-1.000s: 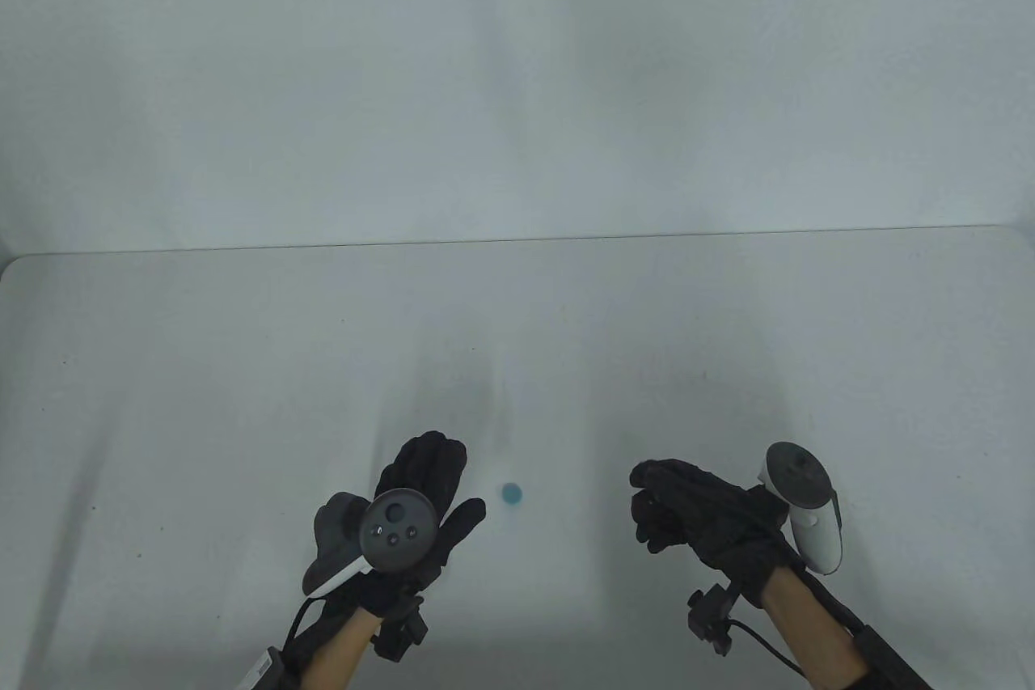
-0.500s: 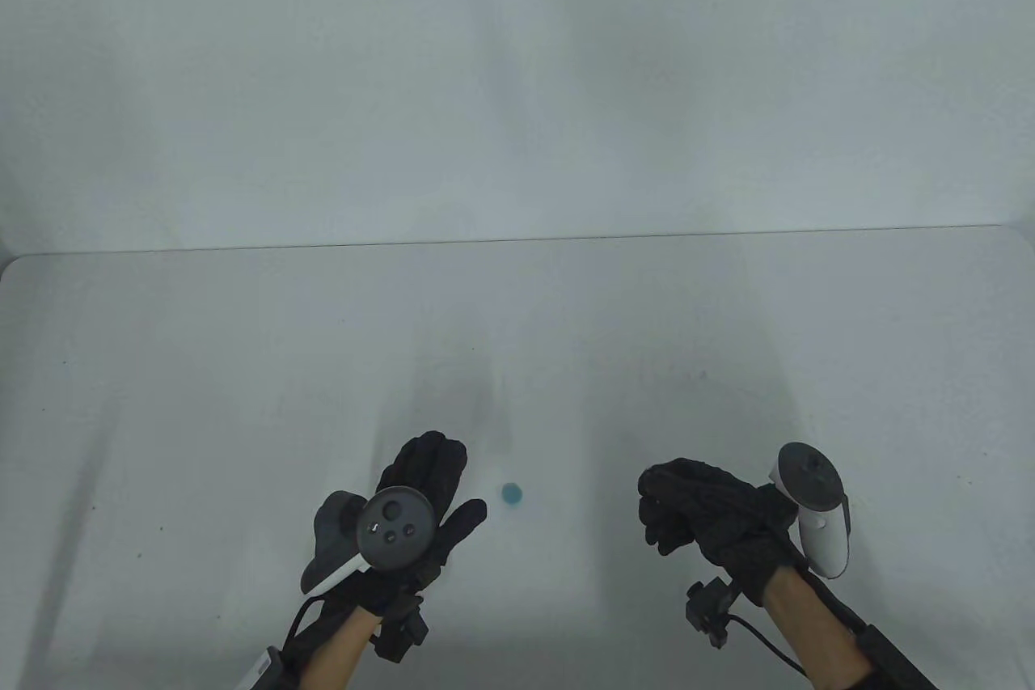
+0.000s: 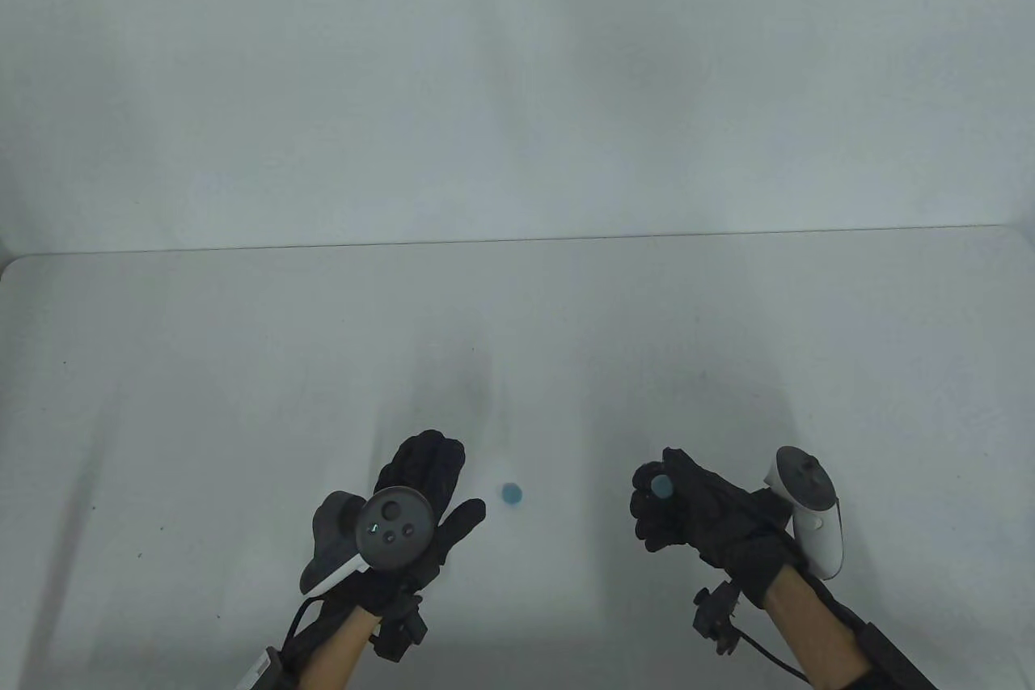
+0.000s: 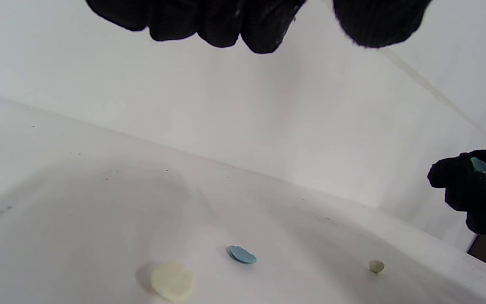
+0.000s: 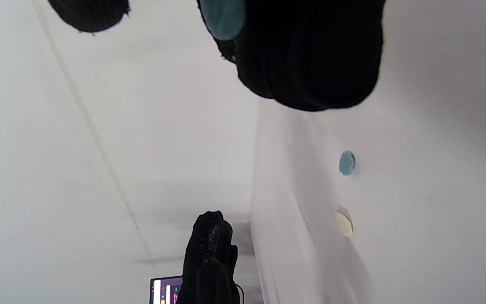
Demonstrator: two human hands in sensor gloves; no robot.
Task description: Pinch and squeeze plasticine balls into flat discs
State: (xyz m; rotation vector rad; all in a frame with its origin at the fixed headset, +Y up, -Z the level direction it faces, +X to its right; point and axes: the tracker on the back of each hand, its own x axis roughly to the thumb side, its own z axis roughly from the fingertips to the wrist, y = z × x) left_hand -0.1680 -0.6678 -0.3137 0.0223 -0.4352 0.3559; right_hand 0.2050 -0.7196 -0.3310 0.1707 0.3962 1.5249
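The right hand [image 3: 695,516] is curled, and a blue piece of plasticine [image 3: 661,486] sits pinched at the top of its fingers, held up off the desk [image 3: 202,415] near the front edge. Lifting it that way probably lets thumb and fingers press from both sides, which the desk surface would not allow. In the right wrist view the piece [image 5: 225,17] shows a broad rounded face and in the left wrist view [image 4: 479,166] a thin edge, so it looks partly flattened already. Its broad face seems to point up and a little toward the left hand; which way its long axis runs cannot be told.

The left hand [image 3: 424,504] hovers open over the desk near the front edge, fingers loosely spread and holding nothing. It seems to be waiting, kept clear of the finished work.

A blue disc [image 3: 511,493] lies flat on the desk between the two hands, touching neither, its broad face up. From the left wrist view a pale yellow disc [image 4: 172,280] lies just beside it, also flat, and a small pale ball [image 4: 376,266] sits apart on the other side, not yet pressed. Laying the discs face up likely keeps their shape.
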